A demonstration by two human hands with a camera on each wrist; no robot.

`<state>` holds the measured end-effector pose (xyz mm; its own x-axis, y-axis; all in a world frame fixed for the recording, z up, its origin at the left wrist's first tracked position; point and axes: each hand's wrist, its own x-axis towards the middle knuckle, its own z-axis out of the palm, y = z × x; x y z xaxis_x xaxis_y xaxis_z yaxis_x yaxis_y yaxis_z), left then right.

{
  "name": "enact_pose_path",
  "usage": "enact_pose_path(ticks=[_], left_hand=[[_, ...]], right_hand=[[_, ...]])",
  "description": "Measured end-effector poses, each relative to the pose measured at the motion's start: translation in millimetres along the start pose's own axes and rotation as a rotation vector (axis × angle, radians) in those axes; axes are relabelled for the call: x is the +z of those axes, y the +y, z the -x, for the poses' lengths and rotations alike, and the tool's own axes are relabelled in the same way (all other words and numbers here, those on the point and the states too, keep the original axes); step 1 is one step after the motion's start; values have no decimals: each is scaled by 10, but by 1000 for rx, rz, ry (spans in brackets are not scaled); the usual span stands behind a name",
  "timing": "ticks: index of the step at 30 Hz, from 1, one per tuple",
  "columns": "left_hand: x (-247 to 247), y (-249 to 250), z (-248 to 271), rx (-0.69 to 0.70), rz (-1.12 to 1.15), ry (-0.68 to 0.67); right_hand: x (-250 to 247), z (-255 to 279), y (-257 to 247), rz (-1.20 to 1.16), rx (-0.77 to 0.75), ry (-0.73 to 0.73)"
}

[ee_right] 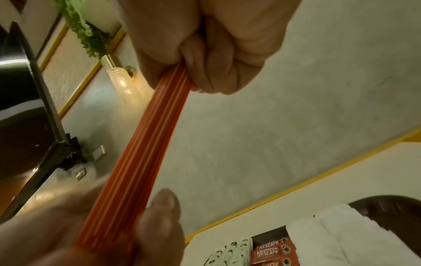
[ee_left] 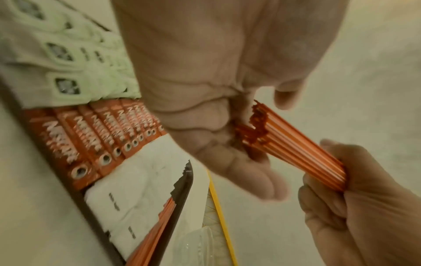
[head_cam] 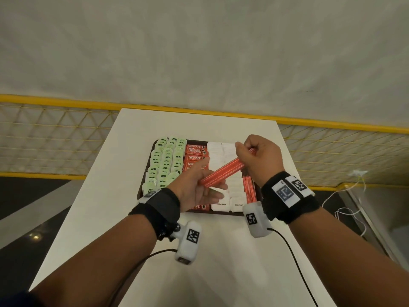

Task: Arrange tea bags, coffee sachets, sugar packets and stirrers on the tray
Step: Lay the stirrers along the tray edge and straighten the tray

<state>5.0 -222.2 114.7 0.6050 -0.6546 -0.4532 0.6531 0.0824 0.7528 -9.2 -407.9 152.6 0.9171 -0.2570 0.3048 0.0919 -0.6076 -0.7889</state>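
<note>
Both hands hold one bundle of red stirrers [head_cam: 223, 172] above the dark tray [head_cam: 140, 191]. My left hand [head_cam: 204, 188] grips its near end [ee_left: 328, 172]. My right hand [head_cam: 254, 156] is curled round its far end [ee_right: 175, 81]. On the tray lie rows of green tea bags [head_cam: 164, 162], red Nescafe coffee sachets [head_cam: 195, 151], white sugar packets [head_cam: 221, 151] and, along the right edge, more red stirrers [head_cam: 249, 189]. The same rows show in the left wrist view: tea bags [ee_left: 68, 59], sachets [ee_left: 91, 140], sugar packets [ee_left: 136, 189].
The tray sits on a white table [head_cam: 199, 251] whose far edge meets a yellow railing [head_cam: 332, 125] with mesh. White cables [head_cam: 345, 200] hang at the right. Bare tabletop lies in front of the tray, crossed by the wrist cameras' black cords.
</note>
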Motion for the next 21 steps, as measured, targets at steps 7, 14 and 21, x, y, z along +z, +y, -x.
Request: enact_pose_path(ticks=[7, 14, 21], left_hand=[[120, -53, -149, 41, 204, 199], [121, -103, -306, -48, -4, 257], [148, -119, -411, -70, -61, 290]], right_hand=[[228, 137, -47, 247, -221, -102], [204, 48, 30, 287, -208, -165], [128, -32, 31, 241, -72, -261]])
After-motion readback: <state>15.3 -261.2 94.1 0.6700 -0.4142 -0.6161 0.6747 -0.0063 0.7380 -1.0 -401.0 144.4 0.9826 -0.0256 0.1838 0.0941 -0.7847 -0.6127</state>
